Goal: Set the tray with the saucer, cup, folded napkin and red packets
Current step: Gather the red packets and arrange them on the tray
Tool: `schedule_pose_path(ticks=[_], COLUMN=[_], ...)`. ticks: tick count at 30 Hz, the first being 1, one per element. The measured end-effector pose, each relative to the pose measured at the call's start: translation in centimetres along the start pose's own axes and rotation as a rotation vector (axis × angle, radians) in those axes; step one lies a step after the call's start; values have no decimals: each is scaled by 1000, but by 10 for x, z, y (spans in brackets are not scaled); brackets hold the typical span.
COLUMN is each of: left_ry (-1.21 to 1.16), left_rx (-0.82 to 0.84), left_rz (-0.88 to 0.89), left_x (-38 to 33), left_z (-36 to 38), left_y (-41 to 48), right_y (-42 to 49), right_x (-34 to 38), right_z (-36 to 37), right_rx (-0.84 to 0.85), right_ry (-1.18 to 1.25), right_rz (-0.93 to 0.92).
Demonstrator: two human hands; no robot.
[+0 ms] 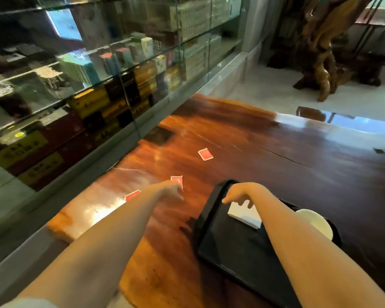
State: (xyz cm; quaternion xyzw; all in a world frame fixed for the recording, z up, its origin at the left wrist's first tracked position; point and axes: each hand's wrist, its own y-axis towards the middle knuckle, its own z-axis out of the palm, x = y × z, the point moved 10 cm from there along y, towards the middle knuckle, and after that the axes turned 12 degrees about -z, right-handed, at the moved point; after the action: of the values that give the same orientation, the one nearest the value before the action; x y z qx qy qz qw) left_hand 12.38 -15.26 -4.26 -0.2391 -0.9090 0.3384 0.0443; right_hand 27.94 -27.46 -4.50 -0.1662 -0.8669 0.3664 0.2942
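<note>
Three red packets (205, 154) sit near our table's left edge; left hand (172, 190) blurry at one, can't tell its grip; right hand (239, 195) loosely spread over the napkin (245, 215).

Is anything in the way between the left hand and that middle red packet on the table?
Nothing visible. The left hand already reaches the middle red packet, fingertips at its near edge. Between it and the black tray lies only bare table.

Daylight enters from about one o'clock and lays a pale sheen across the polished bench (265, 152), with a hot white glare patch near eight o'clock. The glass cabinet (98, 74) at ten o'clock carries reflections. Motion blur softens the left hand (171, 191) and the edges, where wide-angle distortion bends straight lines.
</note>
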Motion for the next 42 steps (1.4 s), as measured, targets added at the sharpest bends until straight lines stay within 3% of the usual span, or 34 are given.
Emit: schedule_pose_path(ticks=[9,17,27,31,36,42], left_ry=[11,-18,-352,-423,-518,-483], left_rx=[18,69,-245,-268,-254,-446], left_rz=[-92,-54,-85,-108,-106,-47], left_x=[144,215,225,226,226,211], left_z=[-15,5,40,46,44,30], left_y=[36,95,114,117,116,103], right_y=[80,158,209,213,215,204], right_x=[103,177,213,218,212,203], right_z=[7,29,70,78,85,83], right_rx=[17,-94,-435,-552,-599,-647], right_ry=[-35,-18,133,150,251,424], right_rz=[-74,-122,-169,-176,-175,-239])
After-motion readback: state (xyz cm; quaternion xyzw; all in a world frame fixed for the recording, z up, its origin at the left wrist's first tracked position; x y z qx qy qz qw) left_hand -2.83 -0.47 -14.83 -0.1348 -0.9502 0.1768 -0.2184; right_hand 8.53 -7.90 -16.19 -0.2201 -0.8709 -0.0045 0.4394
